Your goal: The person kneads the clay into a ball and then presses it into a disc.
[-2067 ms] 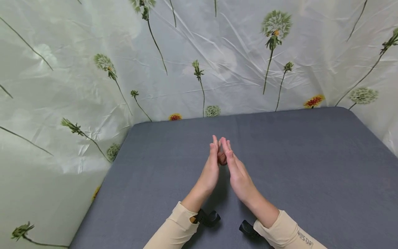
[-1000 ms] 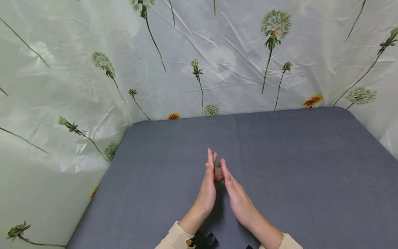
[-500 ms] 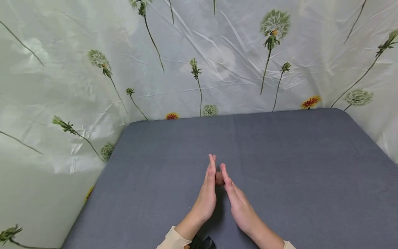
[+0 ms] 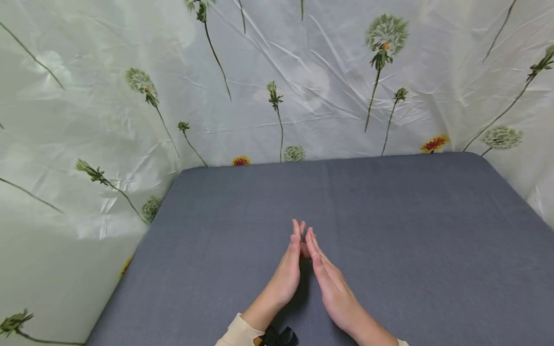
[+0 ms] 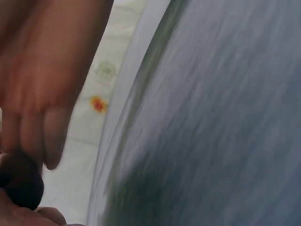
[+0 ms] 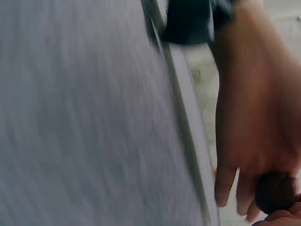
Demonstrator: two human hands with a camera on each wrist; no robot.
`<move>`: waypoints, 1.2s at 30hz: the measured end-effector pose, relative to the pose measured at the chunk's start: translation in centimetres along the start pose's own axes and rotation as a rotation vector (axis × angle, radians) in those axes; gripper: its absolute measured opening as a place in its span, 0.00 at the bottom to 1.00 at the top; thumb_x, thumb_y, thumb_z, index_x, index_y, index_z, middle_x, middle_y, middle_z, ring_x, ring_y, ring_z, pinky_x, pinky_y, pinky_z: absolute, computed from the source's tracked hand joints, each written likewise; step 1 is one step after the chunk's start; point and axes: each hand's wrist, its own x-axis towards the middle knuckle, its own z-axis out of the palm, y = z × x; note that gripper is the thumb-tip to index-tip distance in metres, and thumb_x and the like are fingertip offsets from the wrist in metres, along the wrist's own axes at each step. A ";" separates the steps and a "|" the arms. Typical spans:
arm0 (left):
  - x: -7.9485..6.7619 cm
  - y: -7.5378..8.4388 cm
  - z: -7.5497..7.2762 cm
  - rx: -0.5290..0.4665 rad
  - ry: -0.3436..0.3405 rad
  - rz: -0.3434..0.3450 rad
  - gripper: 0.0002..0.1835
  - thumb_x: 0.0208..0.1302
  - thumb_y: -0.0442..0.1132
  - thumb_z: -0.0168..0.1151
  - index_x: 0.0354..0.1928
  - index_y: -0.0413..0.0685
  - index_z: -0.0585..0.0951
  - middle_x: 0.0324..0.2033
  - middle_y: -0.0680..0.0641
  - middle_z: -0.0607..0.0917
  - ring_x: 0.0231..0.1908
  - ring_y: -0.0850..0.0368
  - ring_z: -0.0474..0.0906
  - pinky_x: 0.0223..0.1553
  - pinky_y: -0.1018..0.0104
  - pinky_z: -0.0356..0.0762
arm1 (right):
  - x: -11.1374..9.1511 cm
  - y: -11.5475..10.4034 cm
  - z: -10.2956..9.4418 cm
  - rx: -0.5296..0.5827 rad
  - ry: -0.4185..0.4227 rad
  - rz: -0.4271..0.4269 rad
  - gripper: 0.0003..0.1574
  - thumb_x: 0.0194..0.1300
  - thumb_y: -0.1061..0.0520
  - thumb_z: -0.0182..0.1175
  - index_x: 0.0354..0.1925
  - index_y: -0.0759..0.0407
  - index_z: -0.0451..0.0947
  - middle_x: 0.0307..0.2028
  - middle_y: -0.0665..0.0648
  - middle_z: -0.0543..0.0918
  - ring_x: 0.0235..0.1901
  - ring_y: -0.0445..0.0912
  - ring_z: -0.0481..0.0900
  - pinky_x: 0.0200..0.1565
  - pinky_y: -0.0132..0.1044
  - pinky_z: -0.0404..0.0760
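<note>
A small brown ball point(image 4: 305, 251) is held between the fingers of my two hands, low over the middle of the grey surface. My left hand point(image 4: 285, 276) lies along its left side, fingers straight and pointing away from me. From the right, my right hand point(image 4: 335, 288) leans in at a slant, its straight fingers pressing on the ball too. The palms spread apart toward the wrists. In the head view the fingers cover much of the ball. It shows dark and round in the left wrist view, as a ball point(image 5: 26, 186), and in the right wrist view, as a ball point(image 6: 275, 192).
A grey cloth-covered table point(image 4: 411, 230) spreads beneath both hands. Behind it and along its left side hangs a shiny white sheet point(image 4: 242, 105) printed with dandelions and flowers. A black wrist strap point(image 4: 279, 336) shows below my left hand.
Both hands have drawn back toward me with the ball between them. Over the last half second the left fingertips have slid slightly back, while the right hand stays nearly in place.
</note>
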 end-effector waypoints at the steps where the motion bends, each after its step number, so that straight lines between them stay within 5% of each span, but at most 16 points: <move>1: -0.2 0.1 0.3 0.008 -0.022 0.003 0.38 0.87 0.61 0.11 0.87 0.48 0.30 0.88 0.46 0.42 0.87 0.46 0.33 0.82 0.31 0.30 | 0.1 0.1 -0.3 0.000 0.013 0.030 0.35 0.91 0.51 0.23 0.87 0.63 0.43 0.88 0.56 0.41 0.87 0.53 0.36 0.72 0.12 0.41; 4: -0.6 0.6 0.9 0.027 -0.038 0.032 0.37 0.86 0.62 0.11 0.87 0.53 0.30 0.88 0.48 0.38 0.87 0.45 0.28 0.81 0.29 0.28 | 0.4 0.2 -0.8 0.022 0.019 0.108 0.37 0.91 0.47 0.22 0.87 0.61 0.40 0.88 0.56 0.41 0.87 0.54 0.36 0.78 0.23 0.40; 7: -0.7 0.9 0.5 0.030 0.014 0.092 0.36 0.87 0.61 0.12 0.87 0.56 0.31 0.88 0.53 0.36 0.87 0.45 0.25 0.81 0.28 0.27 | 0.3 0.3 -0.3 0.053 -0.032 0.178 0.38 0.91 0.44 0.24 0.87 0.58 0.37 0.88 0.55 0.41 0.87 0.52 0.38 0.78 0.26 0.41; 13: -0.1 0.9 -1.3 0.016 0.095 0.146 0.34 0.88 0.58 0.12 0.87 0.59 0.33 0.88 0.55 0.39 0.87 0.48 0.30 0.82 0.30 0.33 | -0.2 0.1 1.1 0.119 -0.143 0.212 0.38 0.91 0.44 0.26 0.87 0.55 0.35 0.87 0.55 0.39 0.86 0.56 0.42 0.72 0.15 0.45; 15: 0.1 0.8 -1.5 0.024 0.094 0.120 0.34 0.88 0.59 0.12 0.87 0.59 0.33 0.88 0.53 0.40 0.82 0.43 0.54 0.80 0.37 0.51 | -0.3 -0.1 1.1 0.118 -0.121 0.186 0.37 0.92 0.45 0.27 0.87 0.55 0.38 0.87 0.55 0.41 0.86 0.58 0.45 0.69 0.12 0.46; 17: 0.3 0.5 -1.6 0.034 0.082 0.093 0.34 0.88 0.59 0.12 0.88 0.58 0.33 0.88 0.50 0.41 0.67 0.43 0.72 0.73 0.48 0.65 | -0.5 -0.1 1.1 0.101 -0.099 0.153 0.36 0.92 0.47 0.27 0.87 0.56 0.40 0.87 0.56 0.43 0.85 0.58 0.46 0.69 0.12 0.46; 20: 0.3 0.1 -1.7 0.036 0.054 0.063 0.35 0.87 0.60 0.10 0.88 0.57 0.32 0.88 0.47 0.43 0.54 0.46 0.78 0.66 0.56 0.71 | -0.4 -0.1 1.0 0.064 -0.072 0.096 0.35 0.92 0.50 0.26 0.87 0.59 0.43 0.87 0.57 0.45 0.85 0.55 0.44 0.70 0.12 0.45; 22: 0.3 0.0 -1.6 0.001 0.018 0.060 0.36 0.86 0.61 0.09 0.87 0.55 0.32 0.88 0.45 0.43 0.72 0.40 0.71 0.75 0.48 0.65 | -0.4 0.0 0.8 0.033 -0.046 0.052 0.34 0.91 0.52 0.27 0.86 0.62 0.45 0.87 0.59 0.47 0.84 0.51 0.44 0.71 0.13 0.45; 25: 0.2 0.1 -1.0 -0.057 -0.032 0.047 0.38 0.86 0.63 0.10 0.87 0.51 0.31 0.88 0.45 0.42 0.86 0.42 0.43 0.83 0.36 0.43 | -0.2 0.3 0.5 -0.011 0.004 -0.004 0.33 0.91 0.55 0.28 0.85 0.64 0.49 0.86 0.62 0.49 0.84 0.42 0.44 0.72 0.13 0.46; 29: -0.1 0.3 -0.2 -0.108 -0.077 0.020 0.40 0.86 0.63 0.11 0.87 0.46 0.31 0.88 0.44 0.42 0.87 0.45 0.32 0.83 0.34 0.30 | 0.0 0.4 -0.2 -0.039 0.029 -0.027 0.33 0.91 0.55 0.27 0.86 0.61 0.47 0.87 0.59 0.47 0.84 0.38 0.42 0.73 0.12 0.44; 36: -0.7 1.2 0.5 -0.108 -0.103 0.026 0.38 0.85 0.63 0.09 0.87 0.55 0.31 0.88 0.52 0.37 0.87 0.50 0.26 0.83 0.34 0.26 | 0.5 0.2 -0.8 -0.011 0.027 0.079 0.36 0.92 0.49 0.24 0.87 0.59 0.40 0.88 0.56 0.43 0.86 0.55 0.41 0.69 0.10 0.43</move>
